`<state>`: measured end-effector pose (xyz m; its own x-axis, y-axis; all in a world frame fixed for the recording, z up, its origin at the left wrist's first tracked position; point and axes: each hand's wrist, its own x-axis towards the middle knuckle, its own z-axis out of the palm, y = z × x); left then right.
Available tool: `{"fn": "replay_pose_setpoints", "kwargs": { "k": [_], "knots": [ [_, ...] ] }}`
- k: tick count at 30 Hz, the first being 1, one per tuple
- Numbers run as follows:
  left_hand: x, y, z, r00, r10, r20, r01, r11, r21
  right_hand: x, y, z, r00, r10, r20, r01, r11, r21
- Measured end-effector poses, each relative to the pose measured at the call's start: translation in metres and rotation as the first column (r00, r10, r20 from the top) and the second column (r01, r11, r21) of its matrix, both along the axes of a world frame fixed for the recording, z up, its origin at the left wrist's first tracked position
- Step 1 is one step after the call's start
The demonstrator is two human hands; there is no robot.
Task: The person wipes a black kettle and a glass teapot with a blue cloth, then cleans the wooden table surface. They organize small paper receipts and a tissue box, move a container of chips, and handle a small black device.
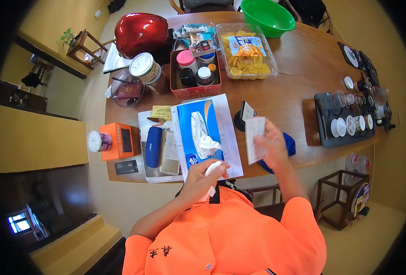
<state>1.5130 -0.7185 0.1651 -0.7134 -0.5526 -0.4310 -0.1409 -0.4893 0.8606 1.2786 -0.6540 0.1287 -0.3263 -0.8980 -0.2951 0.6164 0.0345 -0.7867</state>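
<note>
My left hand (195, 182) is closed around a crumpled white tissue (211, 170), close to my chest at the table's front edge. In my right hand (274, 145) is a thin, pale printed card or booklet (255, 153), held upright and tilted over the table. Just beyond the left hand lies a blue tissue box (184, 120) on white papers, a tissue poking out of its slot. A small black stand (239, 121) is behind the card. Something blue, perhaps cloth (290, 145), lies partly hidden behind my right wrist.
Left of the tissue box are a blue case (154, 146), an orange box (119, 147) and a lidded jar (144, 68). Farther back stand a red box of bottles (184, 93), a chip tub (272, 68) and a green basin (267, 18). A tea tray (324, 133) sits at right.
</note>
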Motion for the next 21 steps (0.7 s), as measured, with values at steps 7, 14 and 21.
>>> {"fn": "replay_pose_setpoints", "kwargs": {
  "k": [7, 14, 21],
  "knots": [
    [0.007, 0.007, -0.017, 0.995, -0.034, 0.094, 0.054, 0.974, -0.221, 0.068, 0.025, 0.002, 0.977, 0.213, 0.0, -0.213, 0.976, -0.036],
    [0.025, 0.011, -0.024, 0.997, 0.067, 0.04, -0.057, 0.973, -0.221, 0.094, 0.029, 0.006, 0.962, 0.201, -0.187, -0.21, 0.977, -0.028],
    [0.043, 0.004, -0.025, 0.98, 0.199, 0.028, -0.19, 0.962, -0.195, 0.108, 0.047, -0.002, 0.973, 0.133, -0.191, -0.126, 0.991, 0.046]
  ]
}}
